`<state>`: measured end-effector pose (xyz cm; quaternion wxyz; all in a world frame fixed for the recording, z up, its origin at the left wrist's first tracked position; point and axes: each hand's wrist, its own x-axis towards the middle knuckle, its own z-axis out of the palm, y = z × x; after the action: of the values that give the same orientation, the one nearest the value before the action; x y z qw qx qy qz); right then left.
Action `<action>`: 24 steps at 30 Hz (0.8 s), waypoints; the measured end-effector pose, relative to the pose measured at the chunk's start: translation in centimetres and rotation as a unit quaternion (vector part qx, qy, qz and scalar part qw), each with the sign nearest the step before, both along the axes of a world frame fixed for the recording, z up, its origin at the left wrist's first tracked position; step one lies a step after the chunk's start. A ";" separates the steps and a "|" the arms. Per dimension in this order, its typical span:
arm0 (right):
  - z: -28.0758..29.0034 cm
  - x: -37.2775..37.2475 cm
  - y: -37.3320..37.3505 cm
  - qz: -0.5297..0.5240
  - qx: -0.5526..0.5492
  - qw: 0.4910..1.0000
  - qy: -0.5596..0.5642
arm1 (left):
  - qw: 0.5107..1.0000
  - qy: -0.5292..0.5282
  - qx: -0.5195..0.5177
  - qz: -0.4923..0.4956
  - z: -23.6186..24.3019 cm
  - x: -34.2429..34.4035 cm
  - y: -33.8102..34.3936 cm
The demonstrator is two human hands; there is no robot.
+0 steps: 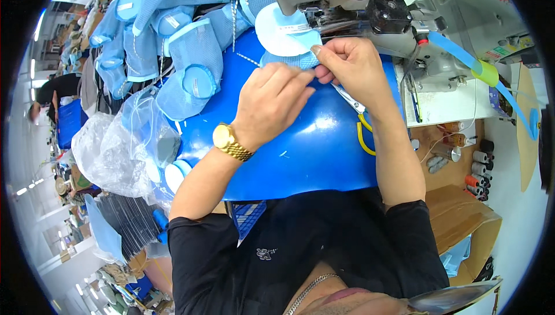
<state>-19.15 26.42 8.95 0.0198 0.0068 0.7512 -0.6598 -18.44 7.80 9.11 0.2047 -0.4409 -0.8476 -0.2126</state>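
My left hand (pixel 274 98), with a gold watch on the wrist, has curled fingers just below a light blue mesh piece (pixel 286 59); what they grip is hidden. My right hand (pixel 350 69) pinches at the edge of this piece, its thumb beside a white round disc (pixel 277 32) with a label strip, lying at the sewing machine's foot. Scissors (pixel 363 127) with yellow handles lie under my right hand on the blue work surface (pixel 295 159). The sewing machine (pixel 381 14) stands at the top right.
Blue mesh bags with cords (pixel 193 72) are heaped at upper left, above clear plastic bags (pixel 110 153) and stacked dark sheets (pixel 124 225). Thread spools (pixel 480 170) and a cardboard box (pixel 474 217) are at right. Another person (pixel 55 92) bends over at far left.
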 end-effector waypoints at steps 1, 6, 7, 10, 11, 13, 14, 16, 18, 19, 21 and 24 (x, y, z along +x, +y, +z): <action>-0.1 0.1 0.0 0.002 0.000 1.000 0.001 | 0.999 0.027 0.022 0.021 -0.1 -0.3 0.0; -0.1 -0.1 -0.8 0.056 0.043 0.998 -0.004 | 0.996 0.077 0.019 0.043 0.7 -2.4 -1.4; -0.1 0.1 -0.9 0.056 0.069 0.996 -0.005 | 0.996 0.080 0.001 0.029 0.4 -2.9 -1.7; -1.5 0.3 2.2 0.030 0.075 0.996 -0.039 | 0.991 0.133 -0.006 0.010 0.4 -3.8 0.6; -1.3 0.5 2.7 0.023 0.079 0.996 -0.037 | 0.985 0.172 -0.026 0.017 0.8 -4.0 0.9; -1.3 0.6 2.2 0.004 0.050 0.998 -0.038 | 0.981 0.182 -0.069 0.005 1.2 -4.1 0.5; -1.7 0.1 1.8 0.024 0.054 0.997 -0.040 | 0.980 0.179 -0.088 -0.014 1.3 -4.1 -0.1; -2.3 -0.6 1.1 0.017 0.027 0.999 -0.044 | 0.977 0.203 -0.065 -0.018 0.6 -2.4 -0.9; -2.4 -0.2 0.3 0.020 0.031 0.998 -0.042 | 0.982 0.184 -0.041 -0.023 -1.1 -0.4 -0.4; -2.5 0.1 -0.1 0.020 0.032 0.998 -0.040 | 0.982 0.185 -0.039 -0.024 -1.8 -0.2 -0.1; -3.1 0.6 -0.8 0.016 0.037 0.999 -0.019 | 0.985 0.171 0.030 -0.005 -2.3 -0.1 0.3; -3.5 1.6 -0.3 0.008 0.049 0.999 -0.006 | 0.984 0.162 0.074 -0.023 -2.5 0.5 1.0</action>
<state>-17.58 26.10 5.45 0.0291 0.0063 0.7828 -0.6216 -17.92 8.79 6.56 0.3660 -0.4725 -0.7750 -0.2054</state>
